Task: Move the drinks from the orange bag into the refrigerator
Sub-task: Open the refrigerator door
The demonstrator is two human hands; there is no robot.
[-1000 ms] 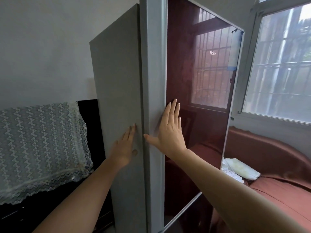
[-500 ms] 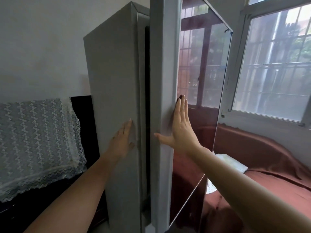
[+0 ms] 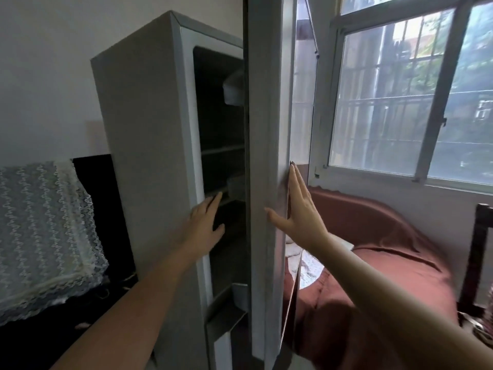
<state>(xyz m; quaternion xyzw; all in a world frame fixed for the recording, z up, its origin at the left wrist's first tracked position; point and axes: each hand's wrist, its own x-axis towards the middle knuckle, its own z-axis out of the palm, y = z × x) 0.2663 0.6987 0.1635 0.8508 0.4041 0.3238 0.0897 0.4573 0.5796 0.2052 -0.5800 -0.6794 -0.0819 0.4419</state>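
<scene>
A tall grey refrigerator (image 3: 144,129) stands in front of me with its door (image 3: 266,156) swung partly open, seen edge-on. Dark shelves (image 3: 222,150) show through the gap. My left hand (image 3: 204,222) lies flat, fingers apart, on the cabinet's front edge. My right hand (image 3: 300,212) presses flat on the door's outer glass face, thumb on the door's edge. Neither hand holds anything. The orange bag and the drinks are out of view.
A black cabinet with a lace cloth (image 3: 45,236) stands left of the fridge. A sofa under a reddish cover (image 3: 373,263) sits to the right, below a barred window (image 3: 413,102). A dark wooden post (image 3: 477,252) is at the far right.
The fridge door has swung from shut to partly open, exposing the interior. My right hand stayed on the door as it moved; my left hand shifted onto the cabinet's front edge.
</scene>
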